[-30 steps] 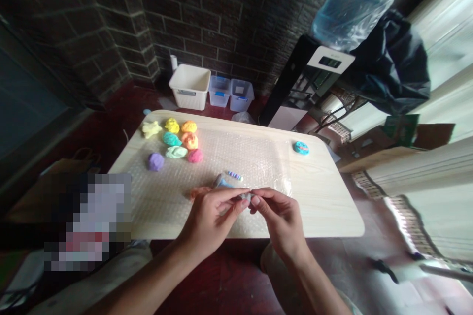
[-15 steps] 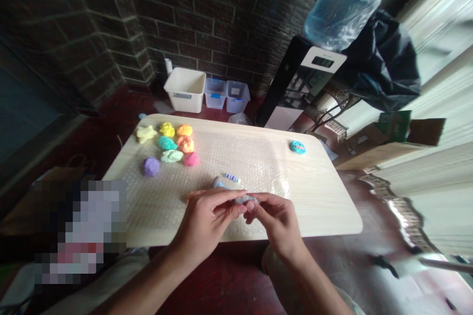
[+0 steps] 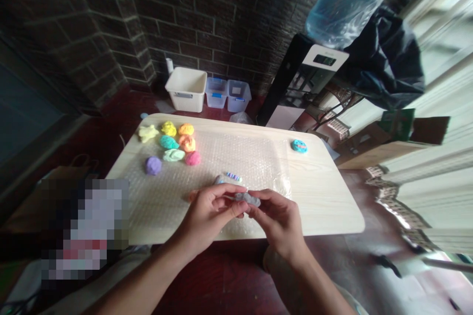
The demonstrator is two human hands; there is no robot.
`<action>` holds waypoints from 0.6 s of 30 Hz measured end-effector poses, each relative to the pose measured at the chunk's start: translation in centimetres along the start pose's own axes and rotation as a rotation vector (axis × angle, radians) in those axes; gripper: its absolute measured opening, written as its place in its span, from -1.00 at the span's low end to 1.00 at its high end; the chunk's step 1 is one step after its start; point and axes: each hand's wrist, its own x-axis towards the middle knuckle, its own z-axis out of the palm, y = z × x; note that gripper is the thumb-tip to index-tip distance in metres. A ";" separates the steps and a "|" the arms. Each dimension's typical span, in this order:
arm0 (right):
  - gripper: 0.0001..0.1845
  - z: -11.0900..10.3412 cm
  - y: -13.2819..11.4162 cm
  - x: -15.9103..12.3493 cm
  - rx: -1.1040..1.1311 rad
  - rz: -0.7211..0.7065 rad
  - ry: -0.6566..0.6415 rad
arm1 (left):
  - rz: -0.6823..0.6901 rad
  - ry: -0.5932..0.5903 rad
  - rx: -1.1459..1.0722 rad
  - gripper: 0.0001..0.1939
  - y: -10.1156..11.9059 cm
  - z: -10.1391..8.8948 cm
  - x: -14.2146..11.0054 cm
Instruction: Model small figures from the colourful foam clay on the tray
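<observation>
A lumpy strip of grey modelling clay (image 3: 248, 200) is pinched between the fingers and thumbs of both hands, above the near part of the table. My left hand (image 3: 212, 209) grips its left end and my right hand (image 3: 279, 219) its right end. Just beyond the fingers lies a greyish clay piece with some blue on it (image 3: 220, 178), partly covered by my left hand. Beside that is a short row of purple, white and teal beads or clay bits (image 3: 234, 176). An orange-brown lump (image 3: 192, 195) peeks out left of my left hand.
Several coloured clay lumps, among them a purple one (image 3: 153, 165) and a pink one (image 3: 192, 158), sit at the table's left. Bubble wrap (image 3: 244, 152) covers its middle. A blue round piece (image 3: 299, 145) lies far right. Bins (image 3: 186, 89) and a water dispenser (image 3: 306, 78) stand behind.
My fingers have shifted on the grey clay, and more of it now shows between them. The whole view has moved slightly; the things on the table stay in place.
</observation>
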 end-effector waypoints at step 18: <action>-0.92 -0.7 0.6 -0.4 -0.627 -0.212 0.005 | 0.173 0.081 0.403 -0.82 -1.2 0.1 -0.6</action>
